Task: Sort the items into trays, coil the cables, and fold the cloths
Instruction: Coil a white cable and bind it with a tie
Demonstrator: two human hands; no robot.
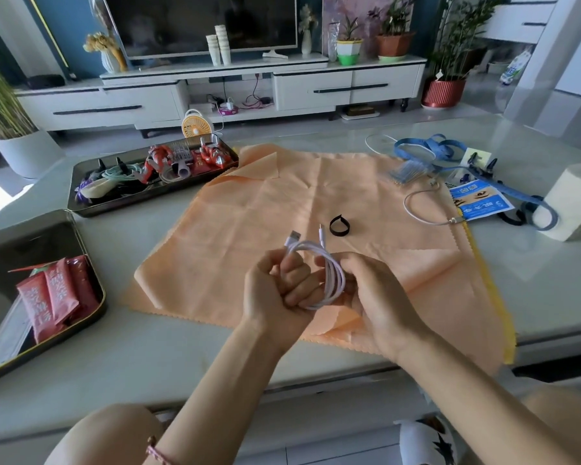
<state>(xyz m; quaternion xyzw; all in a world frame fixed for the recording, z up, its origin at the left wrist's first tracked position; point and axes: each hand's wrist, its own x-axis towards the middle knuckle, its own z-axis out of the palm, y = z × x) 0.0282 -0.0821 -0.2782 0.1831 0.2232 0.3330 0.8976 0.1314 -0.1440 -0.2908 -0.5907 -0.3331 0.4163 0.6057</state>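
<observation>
Left hand [275,285] and right hand [381,290] both grip the coiled white cable [336,275]; black strap [339,225] lies just beyond, nearer right.

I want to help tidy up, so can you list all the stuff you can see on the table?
coiled cable: one, white, held in both hands above the orange cloth
strap: one, black, looped, on the orange cloth
orange cloth: one, spread over the table middle
yellow cloth: one, edge showing under the orange cloth, right side
far tray: one, dark, back left, full of mixed small items
near tray: one, dark, left edge
packets: about three, red, in the near tray
tape: one, blue, back right
thin cable: one, white, right of the orange cloth
leaflet: one, blue and white, right
paper roll: one, white, far right
left hand: grips the coiled cable
right hand: holds the coil's other side
</observation>
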